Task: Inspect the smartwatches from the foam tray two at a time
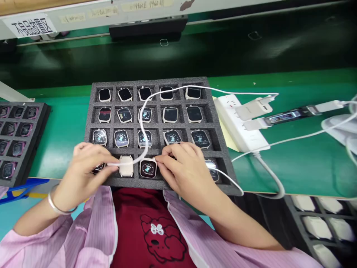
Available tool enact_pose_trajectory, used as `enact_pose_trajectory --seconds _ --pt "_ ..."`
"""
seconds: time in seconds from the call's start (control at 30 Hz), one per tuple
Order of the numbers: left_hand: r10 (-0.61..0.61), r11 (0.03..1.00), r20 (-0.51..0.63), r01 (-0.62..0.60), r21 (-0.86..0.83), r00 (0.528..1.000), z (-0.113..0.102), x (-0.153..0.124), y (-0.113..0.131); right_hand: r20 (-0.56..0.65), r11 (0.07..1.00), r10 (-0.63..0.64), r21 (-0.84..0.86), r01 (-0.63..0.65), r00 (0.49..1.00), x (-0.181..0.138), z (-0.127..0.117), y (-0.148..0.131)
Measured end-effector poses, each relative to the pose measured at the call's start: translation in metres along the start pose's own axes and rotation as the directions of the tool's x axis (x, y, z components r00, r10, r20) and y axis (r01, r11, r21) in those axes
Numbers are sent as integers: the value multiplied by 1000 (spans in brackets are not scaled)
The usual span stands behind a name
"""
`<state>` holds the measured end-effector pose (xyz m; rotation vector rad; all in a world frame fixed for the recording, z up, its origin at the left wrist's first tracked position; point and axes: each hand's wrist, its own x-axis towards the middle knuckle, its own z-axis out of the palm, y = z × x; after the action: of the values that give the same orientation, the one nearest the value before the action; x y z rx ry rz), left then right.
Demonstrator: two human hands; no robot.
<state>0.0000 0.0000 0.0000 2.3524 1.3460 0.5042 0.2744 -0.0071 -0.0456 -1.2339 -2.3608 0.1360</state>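
A dark foam tray [90, 111] holds several watch bodies in its cells. My left hand [83, 169] is closed over the front-left cells, pinching the end of a white cable [142, 123] beside a face-down cream watch body [126, 166]. My right hand [186, 169] is closed, fingertips gripping a lit watch body [147, 168] in the front row. Another watch [213, 169] with a cable plugged in shows just right of my right hand.
A white power strip [237, 123] with two chargers [255, 108] lies right of the tray on the green bench. A second foam tray of watches [16, 137] sits at the left. A tray with white pieces [320, 223] stands lower right. Cables trail across the right side.
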Motion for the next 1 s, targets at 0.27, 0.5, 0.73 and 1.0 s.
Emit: enact_pose_trajectory --seconds 0.27,0.5,0.73,1.0 --pt "232 844 169 -284 456 958 20 16 28 -28 998 13 57 -12 1000 -3 0 0" --pt "401 693 204 -442 569 893 22 16 43 -13 999 23 32 -23 1000 -2 1 -1" --pt "41 993 126 -26 -114 991 7 27 -6 -11 998 9 57 -8 1000 -3 0 0" --pt "-8 995 135 22 -98 991 16 19 -1 -32 998 -14 64 16 999 -3 1 1"
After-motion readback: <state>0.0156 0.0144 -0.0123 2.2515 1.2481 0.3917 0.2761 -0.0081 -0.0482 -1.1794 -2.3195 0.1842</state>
